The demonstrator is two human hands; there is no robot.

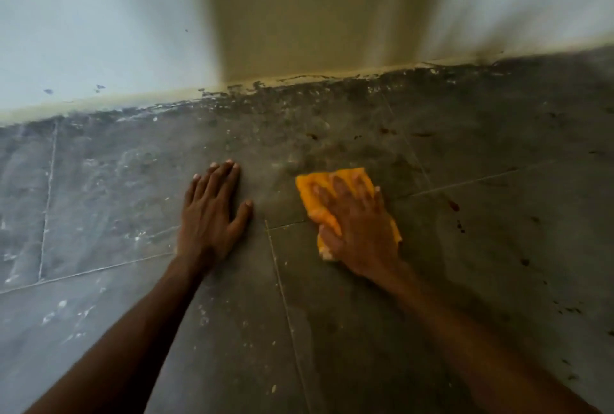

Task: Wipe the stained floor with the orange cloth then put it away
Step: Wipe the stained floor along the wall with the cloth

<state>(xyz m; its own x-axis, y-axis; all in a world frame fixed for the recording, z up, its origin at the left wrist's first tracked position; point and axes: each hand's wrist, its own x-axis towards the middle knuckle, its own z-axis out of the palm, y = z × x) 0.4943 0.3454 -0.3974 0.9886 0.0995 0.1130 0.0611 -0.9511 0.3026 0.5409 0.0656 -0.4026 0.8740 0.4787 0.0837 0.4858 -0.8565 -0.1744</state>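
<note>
The orange cloth (310,192) lies flat on the grey tiled floor (332,297), right of centre. My right hand (357,224) presses down on it with spread, fairly straight fingers and covers most of it. My left hand (212,211) rests flat on the bare floor to the left of the cloth, fingers straight and together, about a hand's width away. Dark reddish-brown stains (453,205) dot the tiles to the right of the cloth and further back towards the wall.
A pale wall (99,31) with a yellowish middle section (305,15) meets the floor just beyond my hands, its base smeared with dark grime. White paint specks and scuffs cover the tiles on the left (66,307).
</note>
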